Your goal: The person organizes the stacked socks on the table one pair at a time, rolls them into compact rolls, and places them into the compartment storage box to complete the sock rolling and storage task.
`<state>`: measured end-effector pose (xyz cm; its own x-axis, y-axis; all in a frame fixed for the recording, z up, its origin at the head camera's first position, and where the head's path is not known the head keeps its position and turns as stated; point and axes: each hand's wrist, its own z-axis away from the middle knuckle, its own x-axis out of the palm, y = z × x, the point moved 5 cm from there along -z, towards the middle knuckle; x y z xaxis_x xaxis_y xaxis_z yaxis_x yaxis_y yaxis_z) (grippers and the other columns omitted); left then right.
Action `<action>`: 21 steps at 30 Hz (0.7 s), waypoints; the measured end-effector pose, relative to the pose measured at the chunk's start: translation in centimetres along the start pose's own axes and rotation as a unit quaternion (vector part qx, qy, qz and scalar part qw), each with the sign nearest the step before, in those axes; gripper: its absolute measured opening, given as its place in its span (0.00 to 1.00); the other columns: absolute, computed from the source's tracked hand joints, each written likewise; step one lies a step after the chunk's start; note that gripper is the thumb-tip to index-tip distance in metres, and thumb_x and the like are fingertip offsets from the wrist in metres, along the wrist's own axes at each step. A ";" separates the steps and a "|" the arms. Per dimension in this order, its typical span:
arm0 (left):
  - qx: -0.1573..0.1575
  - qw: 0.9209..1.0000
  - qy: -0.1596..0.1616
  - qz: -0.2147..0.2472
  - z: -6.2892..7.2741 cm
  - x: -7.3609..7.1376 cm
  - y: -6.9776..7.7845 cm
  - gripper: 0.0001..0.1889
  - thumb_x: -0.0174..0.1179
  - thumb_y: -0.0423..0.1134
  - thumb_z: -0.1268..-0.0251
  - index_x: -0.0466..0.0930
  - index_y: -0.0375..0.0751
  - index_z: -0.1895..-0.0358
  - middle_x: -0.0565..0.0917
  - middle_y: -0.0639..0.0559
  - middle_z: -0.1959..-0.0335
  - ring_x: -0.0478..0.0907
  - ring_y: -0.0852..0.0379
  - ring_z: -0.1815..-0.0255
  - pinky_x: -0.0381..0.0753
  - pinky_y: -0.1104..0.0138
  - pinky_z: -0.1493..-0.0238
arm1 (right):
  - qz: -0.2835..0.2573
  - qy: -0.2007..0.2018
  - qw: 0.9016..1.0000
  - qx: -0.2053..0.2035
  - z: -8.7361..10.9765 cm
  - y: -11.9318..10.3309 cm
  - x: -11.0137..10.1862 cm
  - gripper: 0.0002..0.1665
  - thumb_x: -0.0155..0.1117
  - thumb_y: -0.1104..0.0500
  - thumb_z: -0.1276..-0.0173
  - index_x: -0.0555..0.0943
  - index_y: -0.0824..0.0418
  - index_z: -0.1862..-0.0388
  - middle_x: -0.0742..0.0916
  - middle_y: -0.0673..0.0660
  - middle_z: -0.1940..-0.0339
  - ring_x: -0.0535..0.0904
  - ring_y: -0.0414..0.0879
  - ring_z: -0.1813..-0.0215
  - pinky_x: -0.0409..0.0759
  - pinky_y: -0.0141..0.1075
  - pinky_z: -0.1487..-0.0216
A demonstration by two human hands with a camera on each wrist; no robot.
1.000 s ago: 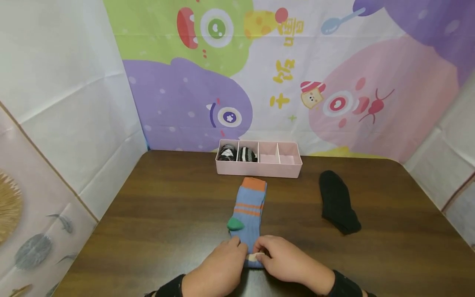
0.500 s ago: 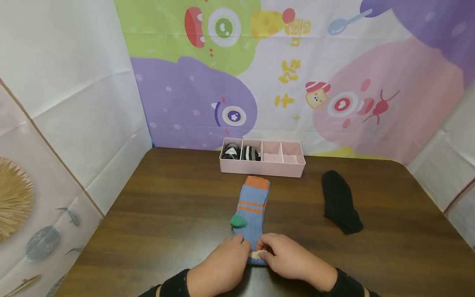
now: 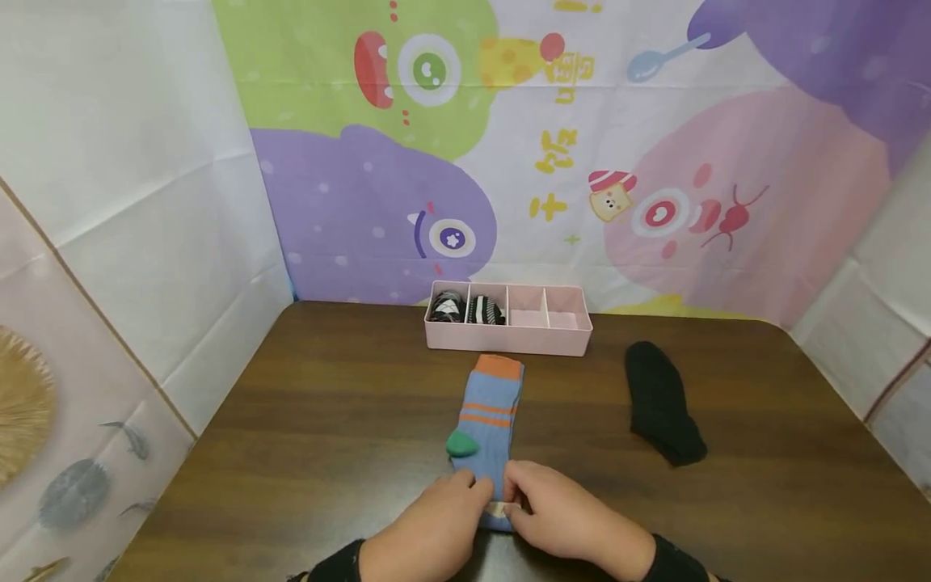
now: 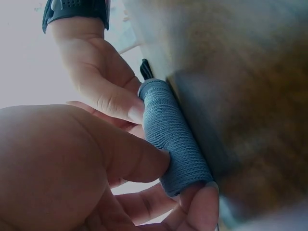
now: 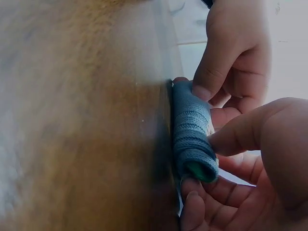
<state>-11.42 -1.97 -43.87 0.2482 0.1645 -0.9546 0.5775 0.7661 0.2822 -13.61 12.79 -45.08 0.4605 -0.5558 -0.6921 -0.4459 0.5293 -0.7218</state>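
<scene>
A blue sock [image 3: 488,441] with an orange cuff, orange stripes and a green heel lies lengthwise on the brown table, its cuff pointing away from me. A second layer shows along its right edge. The near end is turned over into a thick roll [image 4: 174,134], with a cream patch visible between the hands. My left hand [image 3: 434,525] pinches the left side of this roll, thumb on the near face. On the right side, my right hand [image 3: 563,513] pinches it between thumb and fingers. Some fingertips are hidden behind the fabric.
A pink box [image 3: 507,340] with compartments stands at the back of the table [image 3: 313,436]. Its two left compartments hold black-and-white patterned bundles [image 3: 447,307]. A black sock [image 3: 663,404] lies at the right. A printed cloth [image 3: 378,202] hangs behind.
The head view shifts slightly. Both hands keep their hold on the sock's near end, and the left fingertips have shifted a little. The sock, box and black sock stay in place.
</scene>
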 end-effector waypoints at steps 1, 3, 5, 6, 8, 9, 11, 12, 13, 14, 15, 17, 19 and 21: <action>0.001 1.000 0.000 0.000 0.0 0.0 0.0 0.11 0.64 0.29 0.34 0.76 0.48 0.55 0.70 0.56 0.67 0.70 0.61 0.69 0.73 0.67 0.67 | 0.000 0.000 1.000 0.000 0.0 0.1 0.1 0.13 0.67 0.63 0.28 0.73 0.49 0.67 0.74 0.43 0.70 0.70 0.36 0.69 0.72 0.32 0.67; 0.005 1.000 0.001 0.004 0.1 -0.1 -0.1 0.12 0.64 0.28 0.34 0.76 0.48 0.55 0.70 0.56 0.67 0.69 0.61 0.70 0.73 0.67 0.67 | 0.001 -0.001 1.000 0.000 -0.1 0.1 0.2 0.13 0.67 0.62 0.28 0.73 0.49 0.67 0.74 0.44 0.70 0.69 0.36 0.69 0.71 0.32 0.68; 0.008 1.000 0.003 0.003 0.2 -0.2 -0.1 0.11 0.63 0.28 0.34 0.76 0.48 0.55 0.70 0.56 0.66 0.69 0.61 0.70 0.72 0.67 0.68 | 0.003 -0.004 1.000 0.001 -0.2 0.1 0.1 0.13 0.67 0.62 0.27 0.73 0.49 0.68 0.74 0.44 0.70 0.69 0.36 0.70 0.71 0.32 0.68; 0.011 1.000 0.005 0.001 0.1 -0.2 -0.2 0.11 0.63 0.28 0.33 0.76 0.48 0.55 0.70 0.56 0.66 0.69 0.61 0.70 0.72 0.67 0.68 | 0.005 -0.006 1.000 0.002 -0.2 0.0 0.1 0.13 0.67 0.61 0.27 0.73 0.49 0.67 0.73 0.44 0.70 0.69 0.36 0.70 0.71 0.32 0.69; 0.015 1.000 0.005 -0.003 0.1 -0.3 -0.2 0.09 0.62 0.29 0.31 0.76 0.47 0.55 0.70 0.56 0.67 0.68 0.61 0.70 0.72 0.67 0.68 | 0.017 -0.010 1.000 0.002 -0.2 -0.1 0.0 0.12 0.67 0.60 0.26 0.73 0.48 0.67 0.73 0.44 0.70 0.68 0.36 0.70 0.70 0.32 0.69; 0.014 1.000 0.003 -0.004 0.1 -0.3 -0.2 0.09 0.62 0.29 0.31 0.76 0.47 0.56 0.70 0.56 0.67 0.68 0.61 0.70 0.72 0.67 0.68 | 0.025 -0.015 1.000 0.003 -0.1 -0.3 -0.1 0.12 0.66 0.60 0.25 0.73 0.48 0.67 0.73 0.43 0.70 0.68 0.36 0.70 0.70 0.32 0.69; 0.013 1.000 0.000 -0.006 0.0 -0.3 -0.3 0.08 0.62 0.30 0.30 0.76 0.47 0.56 0.70 0.56 0.67 0.68 0.61 0.70 0.72 0.67 0.68 | 0.046 -0.027 0.999 0.001 -0.1 -0.6 -0.1 0.11 0.64 0.58 0.24 0.74 0.48 0.66 0.73 0.42 0.69 0.68 0.36 0.70 0.71 0.32 0.69; 0.011 1.000 -0.003 -0.006 0.0 -0.3 -0.3 0.08 0.62 0.30 0.30 0.76 0.48 0.56 0.69 0.56 0.67 0.68 0.61 0.70 0.72 0.67 0.67 | 0.060 -0.033 0.998 0.000 0.0 -0.8 0.0 0.11 0.64 0.56 0.23 0.74 0.47 0.66 0.73 0.42 0.69 0.68 0.36 0.70 0.71 0.32 0.69; 0.007 1.000 -0.008 -0.004 0.0 -0.3 -0.3 0.07 0.62 0.31 0.30 0.76 0.48 0.56 0.69 0.56 0.67 0.68 0.61 0.70 0.72 0.67 0.67 | 0.074 -0.040 0.996 0.000 0.0 -1.0 0.0 0.11 0.65 0.55 0.24 0.74 0.47 0.66 0.73 0.42 0.69 0.68 0.36 0.70 0.71 0.31 0.68; 0.004 1.000 -0.012 -0.003 0.0 -0.2 -0.3 0.07 0.61 0.31 0.29 0.76 0.48 0.56 0.69 0.56 0.66 0.68 0.61 0.70 0.72 0.67 0.66 | 0.090 -0.046 0.995 -0.001 0.1 -1.2 0.1 0.11 0.67 0.53 0.25 0.74 0.47 0.66 0.73 0.41 0.68 0.68 0.35 0.70 0.71 0.31 0.68; 0.000 1.000 -0.017 -0.001 0.0 -0.1 -0.3 0.07 0.62 0.32 0.29 0.77 0.48 0.56 0.69 0.56 0.66 0.68 0.61 0.69 0.73 0.67 0.66 | 0.107 -0.051 0.993 -0.003 0.2 -1.4 0.2 0.12 0.69 0.51 0.26 0.74 0.47 0.65 0.73 0.41 0.68 0.68 0.35 0.69 0.71 0.31 0.68; -0.003 1.000 -0.020 -0.003 -0.1 0.0 -0.4 0.06 0.62 0.34 0.29 0.77 0.48 0.55 0.70 0.56 0.66 0.69 0.60 0.68 0.74 0.66 0.64 | 0.145 -0.054 0.988 -0.005 0.3 -1.7 0.3 0.14 0.73 0.50 0.30 0.75 0.48 0.64 0.73 0.41 0.67 0.68 0.35 0.67 0.72 0.31 0.66; -0.003 1.000 -0.022 -0.010 -0.2 0.1 -0.3 0.05 0.63 0.35 0.30 0.78 0.47 0.55 0.71 0.56 0.65 0.71 0.60 0.67 0.75 0.65 0.63 | 0.173 -0.051 0.984 -0.003 0.4 -1.9 0.4 0.15 0.76 0.50 0.34 0.76 0.48 0.63 0.73 0.40 0.66 0.68 0.35 0.66 0.73 0.32 0.65; 0.004 0.999 -0.019 -0.028 -0.4 0.2 -0.3 0.05 0.63 0.38 0.30 0.78 0.45 0.55 0.72 0.55 0.65 0.72 0.59 0.67 0.76 0.65 0.62 | 0.188 -0.041 0.981 -0.002 0.5 -2.0 0.5 0.14 0.76 0.52 0.34 0.77 0.49 0.62 0.74 0.40 0.65 0.69 0.34 0.65 0.75 0.32 0.63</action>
<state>-11.79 -1.92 -44.17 0.2458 0.0978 -0.9644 0.5977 0.7679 0.2302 -12.10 11.78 -44.04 0.3230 -0.2676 -0.9078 -0.5998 0.6840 -0.4151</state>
